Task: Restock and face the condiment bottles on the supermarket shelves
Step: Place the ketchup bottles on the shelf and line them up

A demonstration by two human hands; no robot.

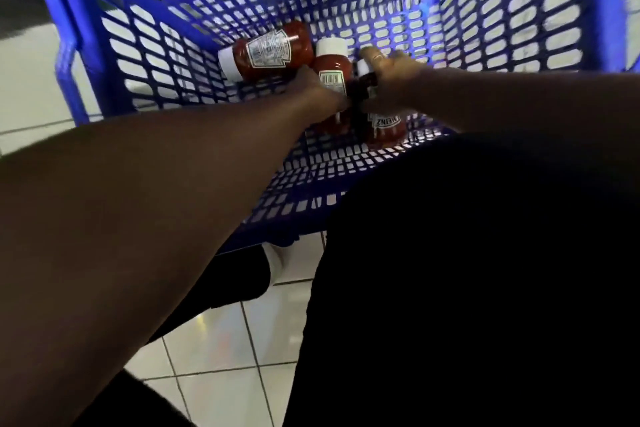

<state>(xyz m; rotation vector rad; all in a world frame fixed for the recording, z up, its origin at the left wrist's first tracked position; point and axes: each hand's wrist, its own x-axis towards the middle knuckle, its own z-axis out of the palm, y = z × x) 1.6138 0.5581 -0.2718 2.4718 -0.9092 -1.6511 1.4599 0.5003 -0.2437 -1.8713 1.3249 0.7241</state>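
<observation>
Down in the blue plastic mesh basket [145,55], both hands had grips: left hand [317,88] wrapped the middle red ketchup bottle [330,71], right hand [388,80] the neighbouring bottle [384,128], caps pointing away; a third bottle [266,52] lay loose just left.

Dim, wide-angle view; arms and clothing are sitting in deep shadow, pale floor tiles [221,350] are reflecting glare, edges are blurring.
</observation>
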